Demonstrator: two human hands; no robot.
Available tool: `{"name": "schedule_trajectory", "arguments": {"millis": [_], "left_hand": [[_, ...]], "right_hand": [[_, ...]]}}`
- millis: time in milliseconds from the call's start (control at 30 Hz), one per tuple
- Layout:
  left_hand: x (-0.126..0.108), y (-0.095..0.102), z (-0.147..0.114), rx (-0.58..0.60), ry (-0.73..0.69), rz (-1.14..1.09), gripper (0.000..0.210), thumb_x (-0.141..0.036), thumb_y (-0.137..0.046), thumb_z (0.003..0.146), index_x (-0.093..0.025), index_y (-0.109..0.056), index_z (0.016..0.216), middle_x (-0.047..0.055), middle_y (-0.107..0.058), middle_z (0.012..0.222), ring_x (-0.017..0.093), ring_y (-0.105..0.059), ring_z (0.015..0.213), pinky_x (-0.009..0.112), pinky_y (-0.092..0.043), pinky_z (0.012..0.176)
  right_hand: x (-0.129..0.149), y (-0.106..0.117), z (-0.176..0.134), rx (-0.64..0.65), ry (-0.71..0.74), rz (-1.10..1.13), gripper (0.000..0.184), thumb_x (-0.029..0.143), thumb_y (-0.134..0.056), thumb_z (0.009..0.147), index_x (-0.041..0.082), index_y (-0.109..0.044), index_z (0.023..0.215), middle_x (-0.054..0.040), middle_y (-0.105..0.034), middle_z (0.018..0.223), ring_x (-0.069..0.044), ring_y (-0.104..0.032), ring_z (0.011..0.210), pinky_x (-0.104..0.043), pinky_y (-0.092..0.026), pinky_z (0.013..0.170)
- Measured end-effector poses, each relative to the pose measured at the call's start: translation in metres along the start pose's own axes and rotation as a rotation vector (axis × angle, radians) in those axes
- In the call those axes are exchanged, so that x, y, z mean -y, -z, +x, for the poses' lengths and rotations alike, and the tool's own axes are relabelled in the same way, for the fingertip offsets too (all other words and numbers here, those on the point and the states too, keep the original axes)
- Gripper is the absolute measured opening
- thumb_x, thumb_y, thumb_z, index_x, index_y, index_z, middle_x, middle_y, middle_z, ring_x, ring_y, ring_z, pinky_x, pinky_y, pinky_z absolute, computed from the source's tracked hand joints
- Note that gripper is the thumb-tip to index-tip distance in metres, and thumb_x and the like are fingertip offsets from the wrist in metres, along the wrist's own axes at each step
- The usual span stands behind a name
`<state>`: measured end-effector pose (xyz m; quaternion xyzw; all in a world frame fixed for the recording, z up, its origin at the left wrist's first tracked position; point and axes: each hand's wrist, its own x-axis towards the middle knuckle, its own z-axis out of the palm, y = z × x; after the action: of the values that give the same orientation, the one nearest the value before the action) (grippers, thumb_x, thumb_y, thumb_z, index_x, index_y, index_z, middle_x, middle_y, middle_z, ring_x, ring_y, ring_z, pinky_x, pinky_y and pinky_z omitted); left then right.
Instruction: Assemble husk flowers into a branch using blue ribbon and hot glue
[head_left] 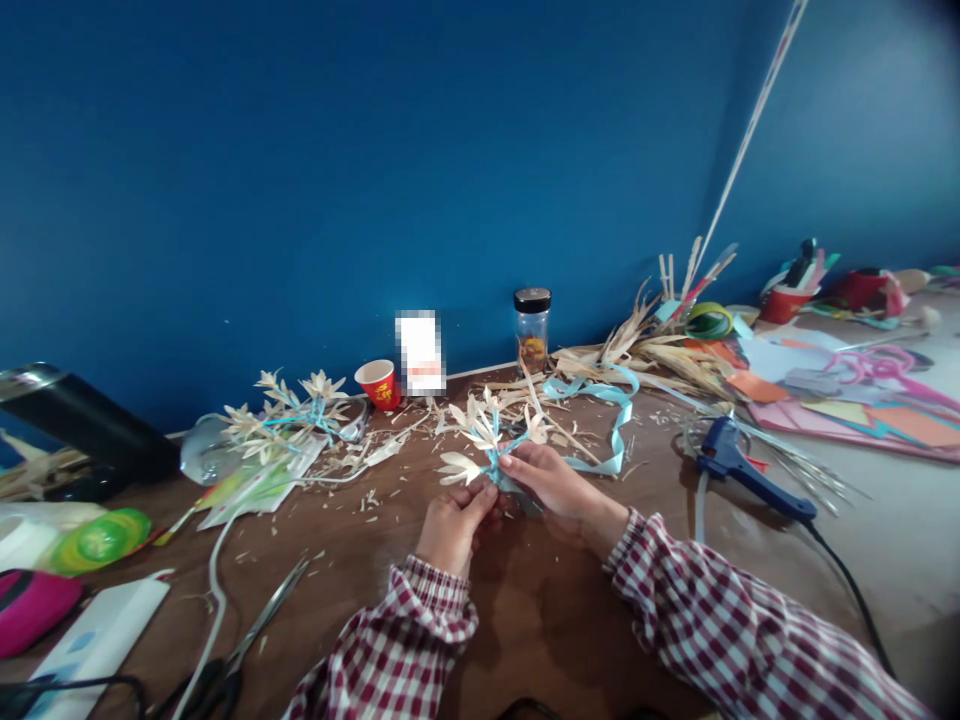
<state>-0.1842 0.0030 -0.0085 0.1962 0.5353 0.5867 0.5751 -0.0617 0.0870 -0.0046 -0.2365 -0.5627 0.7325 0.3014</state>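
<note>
Pale corn-husk flowers [480, 425] on stems wrapped in light blue ribbon stand between my hands, above the brown table. My left hand [455, 525] pinches the lower stems from the left, thumb on top. From the right, my right hand [559, 485] grips the wrapped stems a little higher, thumb pressed against the blue part. The fingertips under the stems are partly hidden. A curling length of light blue ribbon [619, 425] lies on the table behind my right hand. Another bunch of husk flowers [289, 412] with blue stems rests at the back left.
Scissors [259, 630] lie at front left beside a white cable [216, 570]. A blue glue gun [750, 470] with a black cord lies right. Along the wall stand a red paper cup [380, 385], a lidded jar [532, 330] and dry husks [637, 345]. Husk scraps litter the table.
</note>
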Motion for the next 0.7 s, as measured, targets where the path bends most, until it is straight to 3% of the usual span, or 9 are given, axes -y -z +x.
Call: {"name": "schedule_trajectory", "arguments": {"millis": [100, 233, 367, 467, 633, 700], "left_hand": [[-0.002, -0.001, -0.001, -0.011, 0.030, -0.012, 0.019, -0.027, -0.076, 0.058, -0.016, -0.068, 0.071, 0.001, -0.065, 0.064, 0.009, -0.056, 0.053, 0.020, -0.048, 0.051], [-0.004, -0.001, -0.003, 0.037, -0.050, 0.007, 0.015, -0.028, -0.075, 0.061, -0.017, -0.068, 0.069, 0.000, -0.063, 0.061, 0.008, -0.055, 0.050, 0.019, -0.046, 0.048], [-0.008, 0.006, -0.007, -0.005, -0.102, -0.027, 0.016, -0.027, -0.076, 0.061, -0.016, -0.068, 0.068, -0.001, -0.063, 0.061, 0.006, -0.054, 0.050, 0.015, -0.047, 0.049], [-0.009, 0.016, -0.012, -0.060, -0.054, -0.074, 0.020, -0.024, -0.079, 0.058, -0.013, -0.067, 0.070, -0.001, -0.064, 0.062, 0.005, -0.054, 0.050, 0.015, -0.048, 0.049], [-0.008, 0.026, -0.021, -0.088, 0.054, -0.082, 0.011, -0.016, -0.074, 0.066, -0.010, -0.064, 0.066, 0.000, -0.061, 0.058, 0.003, -0.051, 0.044, 0.014, -0.048, 0.045], [-0.006, 0.026, -0.023, -0.090, 0.071, -0.092, 0.007, -0.013, -0.069, 0.070, -0.010, -0.064, 0.069, -0.001, -0.060, 0.058, 0.003, -0.051, 0.044, 0.014, -0.048, 0.045]], "right_hand": [[0.003, -0.001, -0.001, -0.005, 0.018, -0.014, 0.035, 0.051, -0.062, 0.073, 0.017, -0.054, 0.075, 0.0045, -0.052, 0.059, -0.007, -0.046, 0.051, -0.021, -0.039, 0.051], [0.009, 0.000, -0.003, 0.010, 0.044, -0.078, 0.034, 0.049, -0.063, 0.074, 0.016, -0.057, 0.073, 0.0039, -0.052, 0.062, -0.008, -0.045, 0.055, -0.021, -0.038, 0.054], [0.013, 0.002, -0.004, 0.100, 0.146, -0.431, 0.031, 0.043, -0.048, 0.087, 0.015, -0.062, 0.083, -0.0008, -0.061, 0.076, -0.012, -0.052, 0.068, -0.024, -0.042, 0.065], [0.014, 0.002, -0.005, 0.141, 0.188, -0.659, 0.030, 0.036, -0.043, 0.090, 0.015, -0.064, 0.088, -0.0045, -0.065, 0.083, -0.015, -0.056, 0.074, -0.028, -0.044, 0.070], [0.015, -0.008, -0.008, 0.151, 0.233, -0.739, 0.020, 0.028, -0.053, 0.084, 0.016, -0.065, 0.095, -0.0064, -0.067, 0.095, -0.017, -0.060, 0.084, -0.029, -0.044, 0.078], [0.013, -0.014, -0.008, 0.169, 0.212, -0.708, 0.019, 0.028, -0.055, 0.083, 0.015, -0.066, 0.091, -0.0049, -0.067, 0.090, -0.017, -0.060, 0.081, -0.028, -0.044, 0.075]]}}
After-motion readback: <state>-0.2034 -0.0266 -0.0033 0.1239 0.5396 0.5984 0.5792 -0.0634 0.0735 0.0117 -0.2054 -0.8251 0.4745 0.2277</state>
